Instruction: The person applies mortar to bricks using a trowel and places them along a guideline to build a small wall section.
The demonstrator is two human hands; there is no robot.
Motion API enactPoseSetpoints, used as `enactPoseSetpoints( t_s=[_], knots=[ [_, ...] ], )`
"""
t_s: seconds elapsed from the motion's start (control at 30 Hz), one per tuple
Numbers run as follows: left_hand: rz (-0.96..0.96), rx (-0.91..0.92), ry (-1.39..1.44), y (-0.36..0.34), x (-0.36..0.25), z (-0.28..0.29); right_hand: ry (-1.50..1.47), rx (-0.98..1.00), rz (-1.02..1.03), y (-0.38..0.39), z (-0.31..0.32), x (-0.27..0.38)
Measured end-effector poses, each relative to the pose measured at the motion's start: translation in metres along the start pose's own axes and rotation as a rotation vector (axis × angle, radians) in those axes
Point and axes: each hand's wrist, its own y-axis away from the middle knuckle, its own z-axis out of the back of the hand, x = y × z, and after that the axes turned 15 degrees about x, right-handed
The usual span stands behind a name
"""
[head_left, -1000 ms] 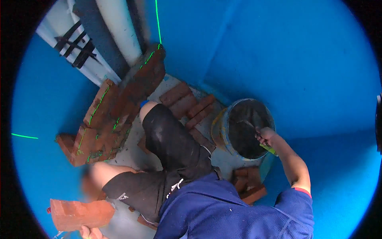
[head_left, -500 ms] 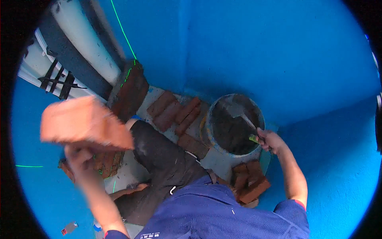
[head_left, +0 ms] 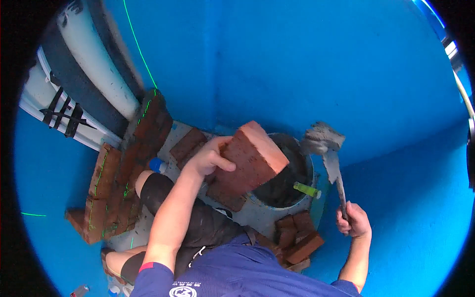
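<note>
My left hand (head_left: 210, 157) grips a reddish brick (head_left: 250, 166) by one end, its fingers partly hidden behind it. The brick is held up in front of a round bucket (head_left: 312, 173) of dark grey mortar and covers part of it. To the right, my right hand (head_left: 354, 221) is wrapped round the handle of a trowel (head_left: 334, 167). A thick lump of wet mortar (head_left: 322, 138) sits on the raised blade. A light green handle (head_left: 307, 189) sticks out over the bucket's right rim, apart from both hands.
A low brick wall (head_left: 148, 128) stands at left, with green laser lines across it. Loose bricks (head_left: 188, 143) lie behind the bucket's left side, and a brick pile (head_left: 302, 237) lies in front of it. Blue walls (head_left: 297, 64) enclose the corner. A blue-capped object (head_left: 158, 165) is near my knee.
My left hand has swung the brick from the far left over to the bucket's front. My right hand has lifted the trowel out of the bucket, and mortar now lies on its blade.
</note>
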Motion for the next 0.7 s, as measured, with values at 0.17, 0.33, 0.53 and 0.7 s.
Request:
enactPoseSetpoints(
  t_s=[0.17,0.33,0.53,0.7],
  knots=[
    [-0.014,0.176,0.094,-0.016,0.01,-0.003,0.05,0.103,-0.028,-0.001,0.0,0.012],
    [0.096,0.333,0.055,-0.022,0.006,-0.008,0.214,0.079,-0.095,-0.016,-0.007,0.02],
    [-0.019,0.366,0.137,-0.014,0.021,-0.003,0.623,-0.187,0.265,-0.034,-0.023,0.003],
    [-0.105,0.343,0.21,-0.015,0.019,-0.005,1.086,-0.412,0.607,-0.054,-0.04,-0.012]
  ],
)
